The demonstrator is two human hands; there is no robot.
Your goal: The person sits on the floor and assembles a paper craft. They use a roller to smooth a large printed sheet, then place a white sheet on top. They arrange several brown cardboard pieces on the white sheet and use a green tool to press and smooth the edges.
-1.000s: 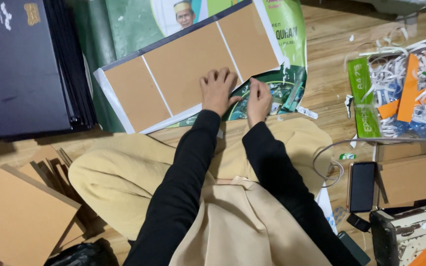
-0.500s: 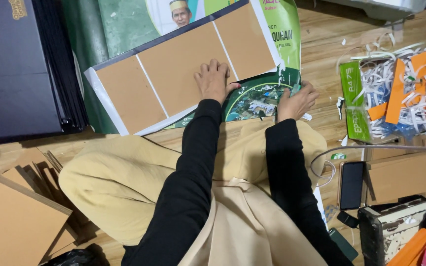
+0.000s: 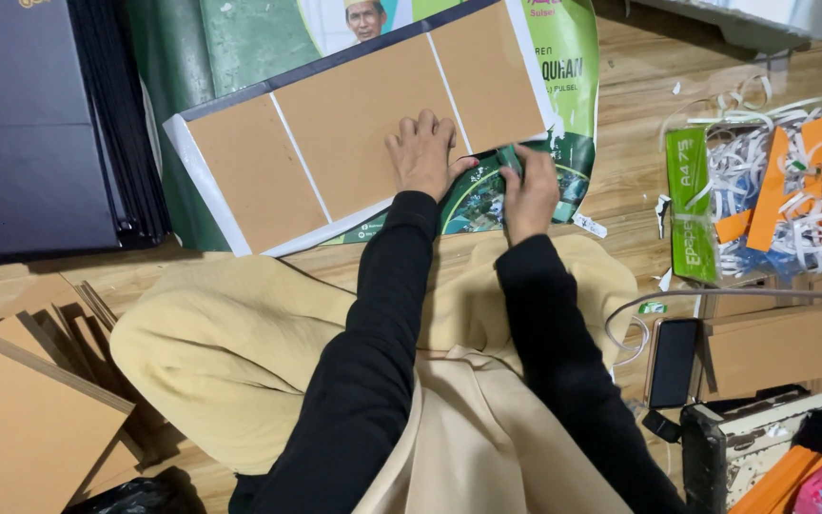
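- The cover sheet (image 3: 240, 205), a white-edged sheet with three brown boards (image 3: 363, 128) stuck on it, lies slantwise on a green poster (image 3: 563, 86) spread over the wooden floor (image 3: 639, 124), just in front of the person's knees.
- The left hand (image 3: 422, 152) lies flat and open on the middle board near its lower edge, gripping nothing; pressing down there looks like the right way to keep the sheet from sliding.
- The right hand (image 3: 530, 186) is curled at the sheet's lower right corner, fingers pinched on what seems to be the white margin; I cannot tell exactly what it grips.
- To do this well, I judge the margin should be pulled snug over the board's edge and rubbed down from the middle outward, so that no wrinkle or bubble stays.
- The left palm should stay close to the edge being worked.
- A stack of dark covers (image 3: 40, 124) lies to the left, spare boards (image 3: 30, 419) near the left knee, paper scraps (image 3: 792, 190) to the right.
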